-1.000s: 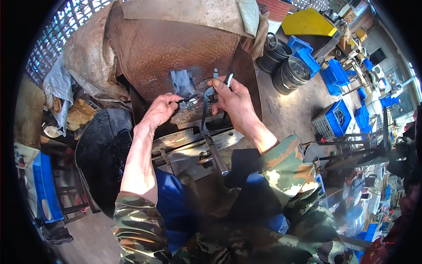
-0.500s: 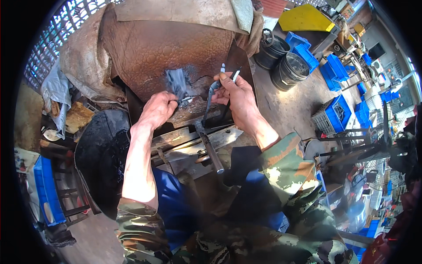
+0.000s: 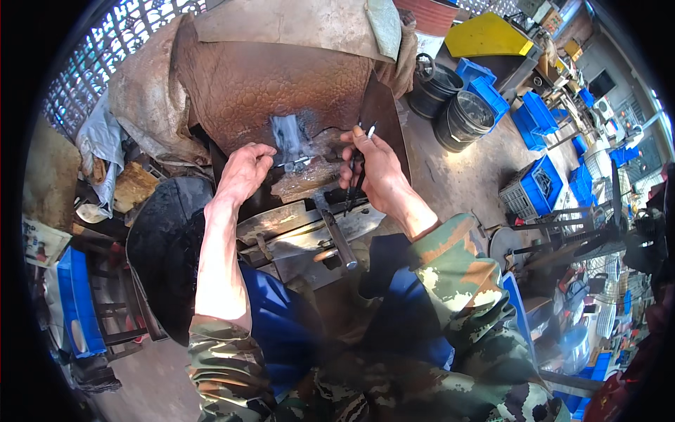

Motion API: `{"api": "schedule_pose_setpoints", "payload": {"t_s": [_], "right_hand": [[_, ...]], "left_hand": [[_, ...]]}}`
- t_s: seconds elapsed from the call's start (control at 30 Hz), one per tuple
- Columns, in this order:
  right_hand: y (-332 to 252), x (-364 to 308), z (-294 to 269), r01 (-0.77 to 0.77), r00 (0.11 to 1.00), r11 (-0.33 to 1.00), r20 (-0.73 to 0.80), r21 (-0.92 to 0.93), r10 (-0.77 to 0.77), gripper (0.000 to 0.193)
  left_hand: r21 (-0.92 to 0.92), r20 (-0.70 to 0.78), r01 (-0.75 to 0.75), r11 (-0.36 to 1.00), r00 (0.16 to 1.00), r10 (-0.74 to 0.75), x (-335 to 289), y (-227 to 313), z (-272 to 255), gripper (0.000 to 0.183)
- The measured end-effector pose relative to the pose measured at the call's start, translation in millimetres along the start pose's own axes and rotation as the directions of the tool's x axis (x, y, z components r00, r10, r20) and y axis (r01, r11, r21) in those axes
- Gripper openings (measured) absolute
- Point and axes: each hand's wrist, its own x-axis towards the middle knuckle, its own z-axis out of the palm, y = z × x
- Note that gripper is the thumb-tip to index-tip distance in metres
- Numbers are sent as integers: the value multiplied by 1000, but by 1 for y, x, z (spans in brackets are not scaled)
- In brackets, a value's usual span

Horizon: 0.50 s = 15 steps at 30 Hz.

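My left hand (image 3: 242, 171) is closed, its thumb and forefinger pinched at the left end of a small thin metal piece (image 3: 294, 164). What lies between the fingertips is mostly hidden. That piece sits just below a pale, streaky grey patch (image 3: 287, 133) on a brown, crackled sheet (image 3: 274, 81). To the right, my right hand (image 3: 380, 165) is closed round a thin dark rod (image 3: 351, 186) with a light tip above the thumb. Its lower end points down toward a metal bar (image 3: 336, 235). A crusty brown ledge (image 3: 302, 181) lies between both hands.
A black rounded pan (image 3: 165, 260) stands at my left. Two black buckets (image 3: 464, 116) are on the floor to the right, with blue crates (image 3: 534, 116) beyond. A black-bladed fan (image 3: 608, 232) is at far right. Rough cloths (image 3: 148, 84) hang at the upper left.
My left hand has shifted slightly left, its fingertips rising a little. My right hand has turned, so the light-tipped rods and grey strip seen earlier now show as thin dark lengths pointing downward.
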Motion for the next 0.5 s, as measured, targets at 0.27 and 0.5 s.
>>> {"api": "schedule_pose_setpoints", "payload": {"t_s": [0.27,0.5], "right_hand": [[8,-18,-8,137,990,937,37,-321,-133,25],[35,-62,-35,535,836,503,510,-678,-203,22]], "left_hand": [[-37,-76,2,999,997,-5,-4,5,-10,26],[-82,-123,4,997,992,-14,-6,5,-14,26]]}}
